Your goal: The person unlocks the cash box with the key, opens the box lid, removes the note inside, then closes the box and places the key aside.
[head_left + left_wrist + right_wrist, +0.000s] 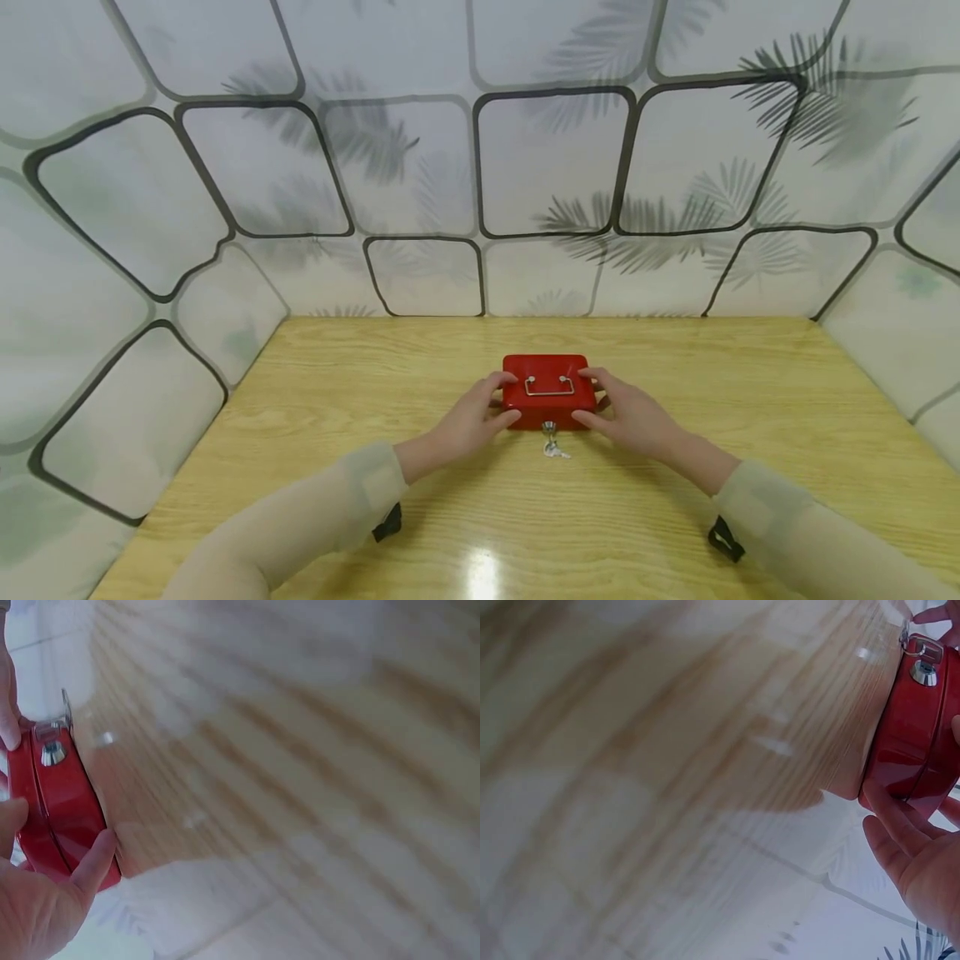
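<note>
A small red metal cash box (546, 367) rests on the wooden table, its wire handle (551, 393) folded flat on the closed lid. A silver lock (549, 427) sits at the middle of its front, and keys (553, 451) hang from it on a ring. My left hand (467, 422) holds the box's left end, thumb at the front corner and fingers over the lid and side. At the opposite end, my right hand (639, 418) grips in the same way. Both wrist views show fingers against the red sides near the tabletop.
The glossy wood-grain table (360, 358) reaches back to a patterned cloth wall (420, 183) with dark outlines and leaf prints. Similar cloth closes in the left and right sides. Black straps (388, 523) show beneath the light sleeves.
</note>
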The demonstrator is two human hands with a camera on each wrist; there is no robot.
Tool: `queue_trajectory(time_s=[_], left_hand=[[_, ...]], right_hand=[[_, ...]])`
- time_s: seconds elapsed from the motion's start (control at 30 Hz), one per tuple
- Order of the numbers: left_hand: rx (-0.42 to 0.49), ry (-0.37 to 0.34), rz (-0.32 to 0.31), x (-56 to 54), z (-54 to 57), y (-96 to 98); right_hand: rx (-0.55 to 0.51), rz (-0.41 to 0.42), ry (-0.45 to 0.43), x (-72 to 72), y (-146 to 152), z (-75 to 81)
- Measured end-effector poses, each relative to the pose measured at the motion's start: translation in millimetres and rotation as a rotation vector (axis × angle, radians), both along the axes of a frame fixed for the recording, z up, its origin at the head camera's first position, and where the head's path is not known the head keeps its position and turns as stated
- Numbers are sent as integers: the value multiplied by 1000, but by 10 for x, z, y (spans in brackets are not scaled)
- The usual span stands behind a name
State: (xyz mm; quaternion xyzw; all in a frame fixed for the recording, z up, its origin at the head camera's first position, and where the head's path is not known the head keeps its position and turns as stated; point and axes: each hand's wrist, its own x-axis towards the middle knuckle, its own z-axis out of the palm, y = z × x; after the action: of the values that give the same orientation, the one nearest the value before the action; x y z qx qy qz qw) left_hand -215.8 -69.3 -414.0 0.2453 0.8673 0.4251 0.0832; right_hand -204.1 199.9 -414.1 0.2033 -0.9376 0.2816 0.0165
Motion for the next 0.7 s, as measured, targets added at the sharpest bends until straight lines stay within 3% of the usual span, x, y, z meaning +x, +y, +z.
queue_trajectory(time_s=[0.37, 0.7], left_hand=[[11, -89, -65, -241, -14, -62], [-70, -110, -93, -393, 5, -60]], right_hand=[[-4, -4, -32, -10, 18, -10], [-11, -6, -35, -14, 10, -21]])
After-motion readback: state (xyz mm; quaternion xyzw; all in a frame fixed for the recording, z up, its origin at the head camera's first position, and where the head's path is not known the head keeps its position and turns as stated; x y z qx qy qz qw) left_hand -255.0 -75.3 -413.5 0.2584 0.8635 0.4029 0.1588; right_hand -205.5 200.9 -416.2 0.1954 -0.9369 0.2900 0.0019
